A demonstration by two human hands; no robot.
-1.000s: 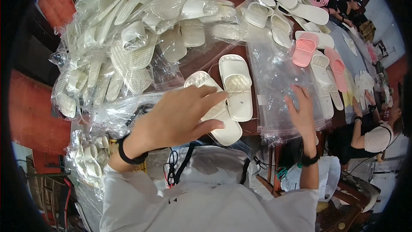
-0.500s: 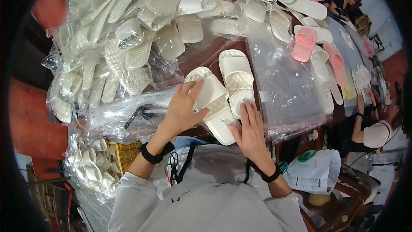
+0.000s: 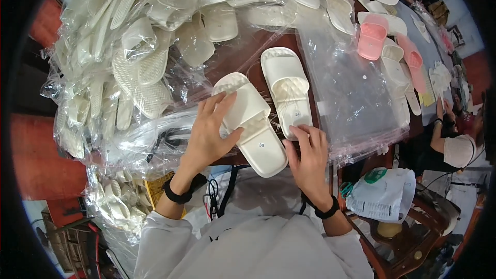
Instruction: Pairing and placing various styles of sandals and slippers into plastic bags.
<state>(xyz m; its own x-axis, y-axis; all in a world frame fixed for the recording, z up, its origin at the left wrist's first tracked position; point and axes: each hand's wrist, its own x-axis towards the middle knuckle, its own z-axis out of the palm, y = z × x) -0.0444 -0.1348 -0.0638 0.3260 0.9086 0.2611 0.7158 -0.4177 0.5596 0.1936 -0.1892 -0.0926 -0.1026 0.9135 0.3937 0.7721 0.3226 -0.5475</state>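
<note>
Two white slide slippers lie sole down on the dark red table, toes pointing away from me. My left hand (image 3: pixel 213 130) rests along the near-left side of the left slipper (image 3: pixel 266 154), its spread fingers on the strap and its thumb by the insole edge. At the heel of the right slipper (image 3: pixel 290 92) is my right hand (image 3: pixel 309 156), fingers loosely bent over the heel end and thumb held apart, close to the left slipper's heel. Each insole bears a small round sticker. Thin clear strands show between the two slippers.
Bagged white slippers (image 3: pixel 142 67) heap up on the left. A stack of clear plastic bags (image 3: pixel 351 98) lies to the right, beyond it pink slippers (image 3: pixel 373 36) and white ones. A white bag (image 3: pixel 382 196) sits lower right. Other people work at the far right.
My right hand has drawn back from the right slipper's insole to its heel, uncovering the sticker. The slippers' heels stand further apart. My left hand stays at the left slipper's strap.
</note>
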